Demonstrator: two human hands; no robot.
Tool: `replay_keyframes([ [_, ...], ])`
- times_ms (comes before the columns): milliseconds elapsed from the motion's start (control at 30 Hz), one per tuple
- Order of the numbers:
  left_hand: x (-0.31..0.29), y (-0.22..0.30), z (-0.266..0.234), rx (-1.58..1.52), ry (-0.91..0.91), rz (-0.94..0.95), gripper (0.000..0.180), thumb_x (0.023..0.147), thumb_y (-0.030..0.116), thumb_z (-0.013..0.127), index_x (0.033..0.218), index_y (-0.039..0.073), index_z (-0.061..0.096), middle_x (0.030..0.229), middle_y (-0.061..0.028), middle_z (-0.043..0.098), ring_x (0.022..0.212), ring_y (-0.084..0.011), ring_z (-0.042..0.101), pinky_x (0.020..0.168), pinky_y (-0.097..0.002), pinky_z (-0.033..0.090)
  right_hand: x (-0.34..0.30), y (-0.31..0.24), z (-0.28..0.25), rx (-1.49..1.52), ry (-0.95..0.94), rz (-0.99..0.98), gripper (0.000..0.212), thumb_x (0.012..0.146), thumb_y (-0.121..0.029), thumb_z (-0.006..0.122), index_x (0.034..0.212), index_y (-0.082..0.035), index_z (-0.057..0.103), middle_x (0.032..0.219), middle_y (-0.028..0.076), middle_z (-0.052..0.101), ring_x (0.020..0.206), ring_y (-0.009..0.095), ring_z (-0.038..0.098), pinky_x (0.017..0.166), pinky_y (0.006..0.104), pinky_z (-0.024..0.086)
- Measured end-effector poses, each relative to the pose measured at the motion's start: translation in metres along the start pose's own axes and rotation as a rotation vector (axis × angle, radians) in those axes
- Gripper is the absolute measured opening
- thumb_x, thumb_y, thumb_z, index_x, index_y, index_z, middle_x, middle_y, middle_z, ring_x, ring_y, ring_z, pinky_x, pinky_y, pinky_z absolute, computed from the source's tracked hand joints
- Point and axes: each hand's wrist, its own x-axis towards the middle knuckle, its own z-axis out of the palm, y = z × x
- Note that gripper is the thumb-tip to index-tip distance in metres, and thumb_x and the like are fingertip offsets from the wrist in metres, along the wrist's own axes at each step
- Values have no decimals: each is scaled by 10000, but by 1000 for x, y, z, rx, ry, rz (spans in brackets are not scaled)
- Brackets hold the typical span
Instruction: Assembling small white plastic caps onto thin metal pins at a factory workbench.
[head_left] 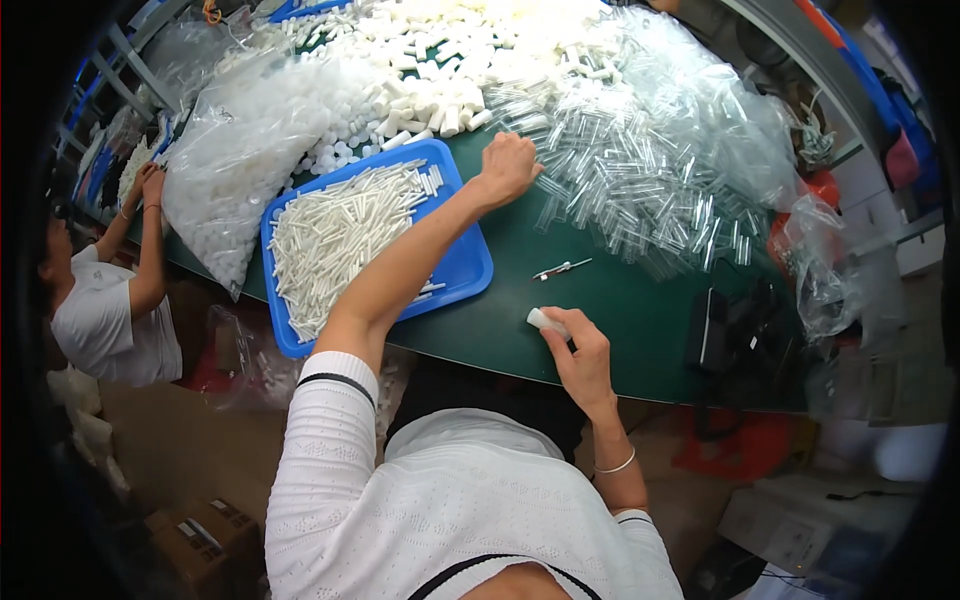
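Observation:
My left hand (510, 166) reaches forward past a blue tray (470, 260), at the near edge of a heap of clear tubes (640, 160). Its fingers are curled closed, and whatever they hold is hidden. Close to the table's front edge, my right hand (585, 355) pinches a short white cylinder (546, 322) between thumb and fingers. Many thin white sticks (340, 235) fill the tray below my left forearm. Between my hands lies a slim, pointed tool with a red part (562, 268).
Thick white cylinders (430, 105) are heaped at the back. A clear bag of white pieces (235, 165) stands left of the tray. Black equipment (735, 330) sits at the right of the green table (460, 335). Another person (115, 310) works at far left.

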Motion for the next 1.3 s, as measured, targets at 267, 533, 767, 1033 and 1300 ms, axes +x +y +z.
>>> replay_keyframes([
  [267,-94,23,-78,-1236,-394,-56,234,872,112,659,1022,13,510,965,-116,673,870,-166,651,753,-284,508,12,-1,-32,243,149,93,216,849,-42,670,1059,-12,635,926,84,659,798,162,606,726,268,478],
  [533,-177,54,-105,-1384,-681,-137,318,973,125,536,1270,19,496,1089,-58,619,981,-126,581,848,-274,472,18,-5,-23,330,-49,-7,214,820,-24,687,1032,-30,661,895,89,666,769,197,628,668,302,485],
  [767,-192,69,-113,-1015,-586,-28,236,888,33,613,1109,-11,542,943,-121,628,833,-184,622,742,-299,487,16,-18,-29,-98,-199,-295,261,755,-63,730,985,-25,613,872,123,635,733,303,602,655,377,481],
  [1033,-198,69,-118,-1055,-637,-33,218,965,157,538,1128,17,580,746,-54,541,659,-115,492,616,-270,418,10,-19,-29,357,-373,141,188,856,-29,671,1014,21,582,759,64,654,691,105,645,646,237,528],
  [1300,-210,78,-112,-831,-402,48,241,992,200,470,910,2,579,704,-150,519,624,-310,517,575,-384,406,8,-14,-24,802,-444,382,84,908,-48,621,937,21,581,801,58,648,686,83,615,602,220,515],
])
